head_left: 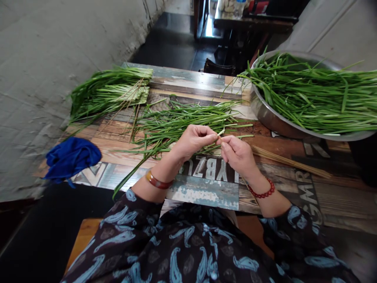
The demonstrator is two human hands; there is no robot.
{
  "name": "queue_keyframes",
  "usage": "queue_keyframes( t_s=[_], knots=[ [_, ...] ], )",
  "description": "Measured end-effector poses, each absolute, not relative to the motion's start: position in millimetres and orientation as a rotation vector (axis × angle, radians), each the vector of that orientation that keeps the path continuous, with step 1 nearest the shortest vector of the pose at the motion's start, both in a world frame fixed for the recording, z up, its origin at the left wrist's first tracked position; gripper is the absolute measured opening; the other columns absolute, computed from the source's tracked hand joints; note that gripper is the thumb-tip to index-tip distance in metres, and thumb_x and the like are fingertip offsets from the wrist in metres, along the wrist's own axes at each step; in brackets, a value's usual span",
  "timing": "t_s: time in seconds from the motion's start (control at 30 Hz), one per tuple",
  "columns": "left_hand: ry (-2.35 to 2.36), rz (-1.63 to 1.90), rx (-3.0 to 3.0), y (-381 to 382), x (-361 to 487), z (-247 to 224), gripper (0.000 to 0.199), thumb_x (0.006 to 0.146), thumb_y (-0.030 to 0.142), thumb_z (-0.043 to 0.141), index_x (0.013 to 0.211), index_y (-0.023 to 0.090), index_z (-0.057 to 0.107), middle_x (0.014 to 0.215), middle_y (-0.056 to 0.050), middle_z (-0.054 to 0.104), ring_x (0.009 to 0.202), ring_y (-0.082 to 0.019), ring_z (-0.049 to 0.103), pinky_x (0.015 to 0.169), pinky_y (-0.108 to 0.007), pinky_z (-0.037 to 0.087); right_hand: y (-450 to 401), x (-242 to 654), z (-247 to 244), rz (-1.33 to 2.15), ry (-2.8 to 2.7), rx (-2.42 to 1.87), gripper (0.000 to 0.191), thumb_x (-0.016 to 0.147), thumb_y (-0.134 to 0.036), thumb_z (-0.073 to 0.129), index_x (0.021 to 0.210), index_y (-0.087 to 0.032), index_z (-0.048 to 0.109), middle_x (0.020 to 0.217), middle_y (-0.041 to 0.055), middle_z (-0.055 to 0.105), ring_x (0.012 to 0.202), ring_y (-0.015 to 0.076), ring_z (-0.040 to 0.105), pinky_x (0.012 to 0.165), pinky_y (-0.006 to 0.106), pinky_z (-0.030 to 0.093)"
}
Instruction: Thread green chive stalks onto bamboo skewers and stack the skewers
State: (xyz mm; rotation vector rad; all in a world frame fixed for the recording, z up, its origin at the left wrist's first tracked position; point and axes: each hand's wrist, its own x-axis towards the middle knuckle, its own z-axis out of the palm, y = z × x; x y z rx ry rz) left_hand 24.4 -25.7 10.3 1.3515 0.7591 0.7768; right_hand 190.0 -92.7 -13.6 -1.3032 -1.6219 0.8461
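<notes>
My left hand (196, 140) and my right hand (237, 153) meet over the near side of the table, fingertips pinched close together. Between them is the pale end of a green stalk (221, 132), with a thin brownish piece at the fingertips. Which fingers grip which part is too small to tell. Loose long green leaves (176, 120) lie spread just beyond and under my hands. To the right of my right hand rests a bundle of thin wooden sticks (291, 160). Farther left, stacked greens (114, 92) have several thin sticks across their pale ends.
A large metal bowl (271, 114) heaped with long green leaves stands at the right. A blue cloth (72, 157) lies at the table's left end, near the wall. Another table (253, 24) with items on it stands beyond.
</notes>
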Motion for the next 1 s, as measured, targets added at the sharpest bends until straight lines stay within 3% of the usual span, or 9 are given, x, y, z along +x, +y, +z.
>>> queue_keyframes(
  t_s=[0.17, 0.37, 0.67, 0.83, 1.0],
  knots=[
    [0.792, 0.786, 1.408, -27, 26, 10, 0.021, 0.074, 0.030, 0.070, 0.067, 0.011, 0.070, 0.068, -0.004, 0.067, 0.064, -0.010, 0.055, 0.063, -0.023, 0.042, -90, 192, -18, 0.879, -1.600, -1.308, 0.020, 0.095, -0.034, 0.046, 0.088, -0.019, 0.056, 0.051, -0.0061, 0.052, 0.044, 0.0089, 0.045, 0.049, 0.022, 0.037],
    [0.758, 0.811, 1.338, -25, 26, 4, 0.026, 0.073, 0.037, 0.074, 0.079, 0.012, 0.073, 0.070, -0.003, 0.067, 0.058, -0.008, 0.050, 0.055, -0.021, 0.037, -89, 190, -20, 0.922, -1.542, -1.318, 0.023, 0.094, -0.036, 0.047, 0.087, -0.018, 0.059, 0.051, -0.0056, 0.052, 0.043, 0.0087, 0.045, 0.047, 0.021, 0.036],
    [0.811, 0.789, 1.315, -24, 27, 3, 0.027, 0.072, 0.037, 0.076, 0.065, 0.012, 0.067, 0.061, -0.001, 0.061, 0.053, -0.007, 0.043, 0.050, -0.021, 0.030, -88, 185, -15, 0.795, -1.625, -1.277, 0.025, 0.096, -0.032, 0.042, 0.085, -0.020, 0.061, 0.052, -0.0043, 0.049, 0.051, 0.0123, 0.052, 0.054, 0.024, 0.040],
    [0.810, 0.778, 1.367, -24, 28, 3, 0.029, 0.072, 0.039, 0.075, 0.063, 0.013, 0.067, 0.060, 0.000, 0.061, 0.053, -0.007, 0.044, 0.051, -0.021, 0.032, -85, 184, -16, 0.741, -1.636, -1.310, 0.024, 0.094, -0.030, 0.044, 0.079, -0.020, 0.060, 0.053, -0.0032, 0.052, 0.055, 0.0134, 0.054, 0.057, 0.025, 0.040],
    [0.851, 0.846, 1.398, -15, 22, 4, 0.033, 0.073, 0.044, 0.075, 0.087, 0.014, 0.074, 0.075, -0.003, 0.068, 0.061, -0.009, 0.054, 0.060, -0.021, 0.043, -83, 196, -10, 0.847, -1.593, -1.290, 0.023, 0.094, -0.028, 0.044, 0.085, -0.017, 0.063, 0.050, -0.0056, 0.049, 0.046, 0.0101, 0.048, 0.053, 0.023, 0.038]
  ],
)
